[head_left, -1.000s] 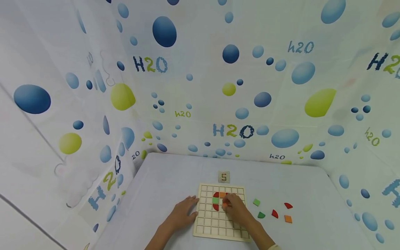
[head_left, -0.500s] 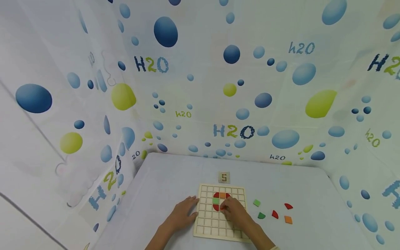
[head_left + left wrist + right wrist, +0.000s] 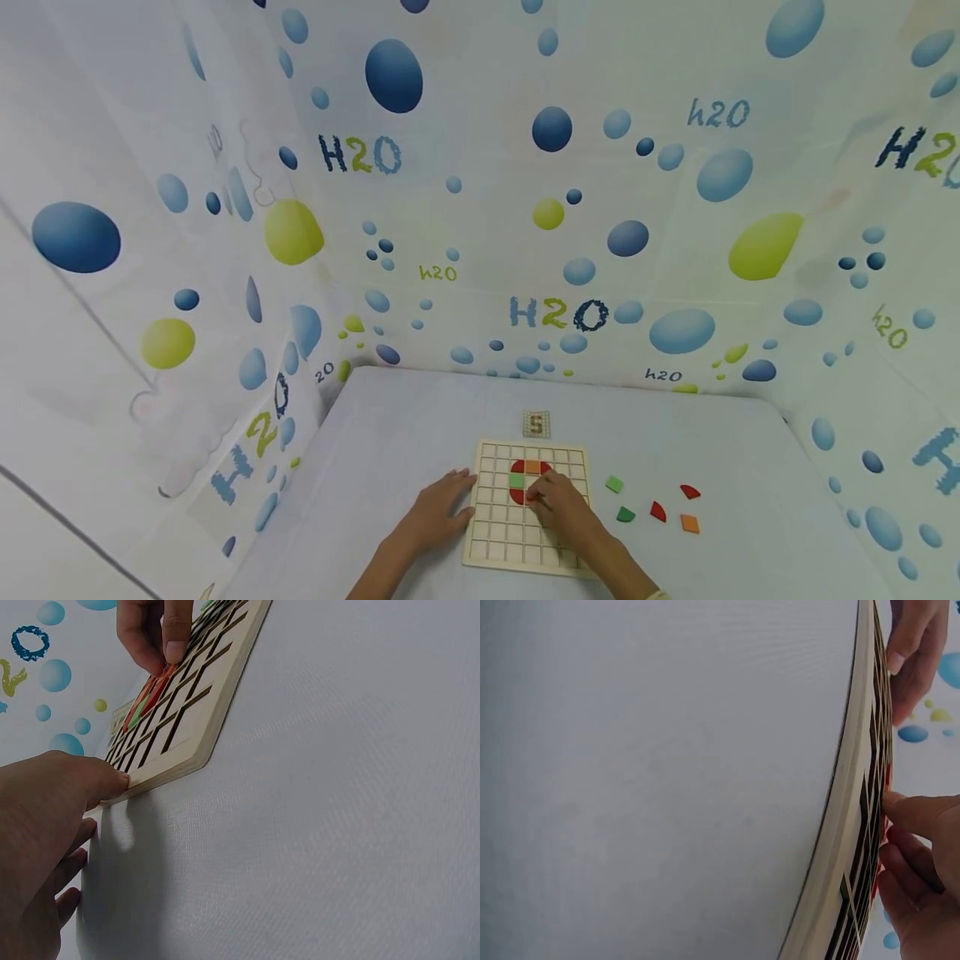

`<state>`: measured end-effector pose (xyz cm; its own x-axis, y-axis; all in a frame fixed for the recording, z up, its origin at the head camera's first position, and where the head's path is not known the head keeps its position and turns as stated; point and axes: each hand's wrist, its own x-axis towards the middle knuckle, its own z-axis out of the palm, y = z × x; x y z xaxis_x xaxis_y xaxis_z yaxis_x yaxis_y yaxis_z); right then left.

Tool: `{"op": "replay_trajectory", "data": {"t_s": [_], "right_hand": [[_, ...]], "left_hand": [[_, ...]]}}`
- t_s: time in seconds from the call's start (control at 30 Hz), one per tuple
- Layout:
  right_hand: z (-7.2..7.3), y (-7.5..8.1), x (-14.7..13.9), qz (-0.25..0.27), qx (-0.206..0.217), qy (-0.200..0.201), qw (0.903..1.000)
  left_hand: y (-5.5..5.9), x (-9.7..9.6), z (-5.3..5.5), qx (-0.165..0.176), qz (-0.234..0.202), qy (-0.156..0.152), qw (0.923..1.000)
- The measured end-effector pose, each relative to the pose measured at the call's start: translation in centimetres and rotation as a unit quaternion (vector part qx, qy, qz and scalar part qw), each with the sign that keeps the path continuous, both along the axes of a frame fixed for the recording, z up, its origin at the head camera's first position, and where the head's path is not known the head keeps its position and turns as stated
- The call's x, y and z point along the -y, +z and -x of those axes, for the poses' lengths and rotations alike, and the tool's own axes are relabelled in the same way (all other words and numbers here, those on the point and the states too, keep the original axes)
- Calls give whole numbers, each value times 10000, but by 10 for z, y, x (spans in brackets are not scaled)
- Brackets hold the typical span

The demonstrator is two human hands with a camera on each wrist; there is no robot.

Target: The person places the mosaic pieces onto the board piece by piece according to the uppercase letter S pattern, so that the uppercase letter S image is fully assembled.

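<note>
A wooden grid board (image 3: 495,550) lies on the table. Set in its cells are a red quarter-circle tile (image 3: 517,466), an orange square tile (image 3: 532,467), a light green square tile (image 3: 517,481) and more red tiles. Over the board's middle, my right hand (image 3: 562,507) has its thumb and fingers bent together at a small reddish tile (image 3: 530,497), mostly covered by the fingertips. In the left wrist view those fingertips meet right at the board's surface. My left hand (image 3: 437,512) rests at the board's left edge, its fingers relaxed and its thumb touching the rim.
Right of the board lie a light green square (image 3: 614,484), a dark green quarter-circle (image 3: 626,514), two red quarter-circles (image 3: 658,512) and an orange square (image 3: 690,523). A small pattern card (image 3: 536,424) sits behind the board. A printed curtain (image 3: 480,208) surrounds the table.
My right hand has moved slightly left and down over the board, uncovering the upper right red tile. Over the last half second it stays nearly still. The left hand has not moved.
</note>
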<state>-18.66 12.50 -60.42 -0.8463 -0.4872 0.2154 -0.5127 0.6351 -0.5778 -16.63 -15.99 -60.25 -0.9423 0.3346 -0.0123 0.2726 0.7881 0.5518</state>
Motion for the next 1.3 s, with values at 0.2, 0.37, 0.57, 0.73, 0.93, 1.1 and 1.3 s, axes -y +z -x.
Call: {"op": "replay_trajectory", "data": {"t_s": [0.2, 0.37, 0.57, 0.73, 0.93, 1.1, 1.3], "right_hand": [[1, 10, -11, 144, 85, -104, 9998], [6, 17, -31, 129, 337, -686, 9970], [14, 22, -69, -53, 303, -1510, 9881], [19, 24, -114, -92, 103, -1810, 9834], [20, 26, -172, -287, 454, -2101, 9762], [20, 26, -203, -659, 1194, -2333, 9628], [21, 17, -211, -770, 1184, -2494, 9581]], "left_hand": [[-1, -1, 0, 31, 4, 53, 10000], [2, -1, -1, -137, 29, 15, 9999], [4, 1, -3, -68, 30, 23, 10000], [3, 2, -3, -105, 50, 7, 9999], [1, 1, -2, -67, 26, -23, 10000], [2, 0, -2, -7, 38, 16, 10000], [2, 0, -3, -60, -2, -35, 10000]]}}
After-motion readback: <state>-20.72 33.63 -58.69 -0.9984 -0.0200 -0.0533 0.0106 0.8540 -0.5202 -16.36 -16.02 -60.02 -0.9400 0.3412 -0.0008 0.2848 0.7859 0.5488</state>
